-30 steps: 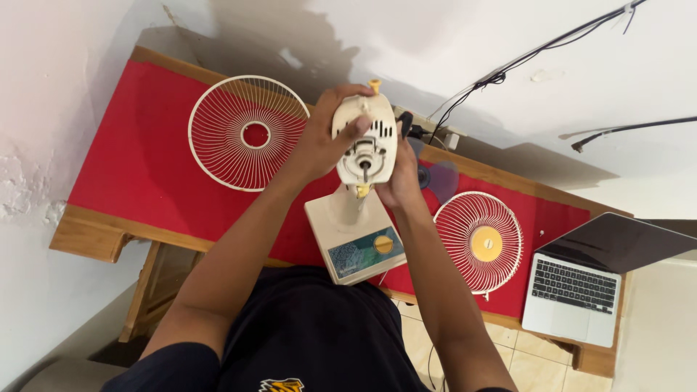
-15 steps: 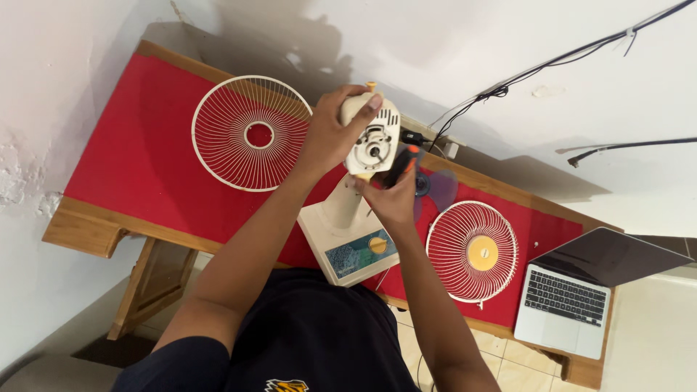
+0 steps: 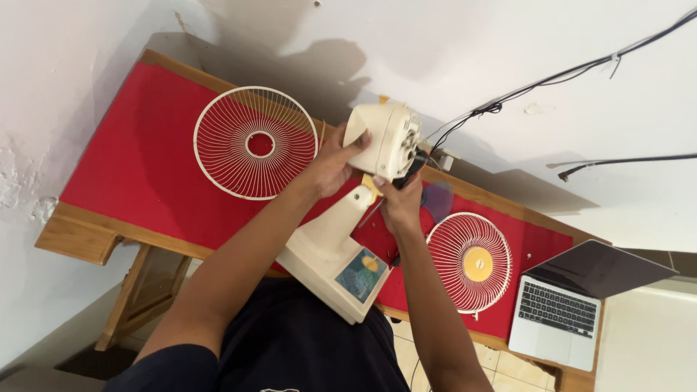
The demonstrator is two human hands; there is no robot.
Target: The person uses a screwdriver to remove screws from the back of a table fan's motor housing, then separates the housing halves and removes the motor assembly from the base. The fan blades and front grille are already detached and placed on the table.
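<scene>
Your left hand [image 3: 330, 163] is closed around the cream plastic motor housing [image 3: 385, 138] of the desk fan, lifted above the red-covered wooden worktop [image 3: 138, 167]. Your right hand [image 3: 399, 203] grips a dark-handled screwdriver [image 3: 410, 168] against the housing's face. A cream wire fan guard [image 3: 254, 141] lies to the left, another with a yellow centre [image 3: 470, 261] right, near an open silver laptop [image 3: 563, 312].

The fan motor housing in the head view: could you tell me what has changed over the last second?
The left hand has turned the cream motor housing so its rear face points right instead of towards the camera. The right hand keeps its dark tool at that face. Both grilles, the laptop and the base lie as before.
</scene>
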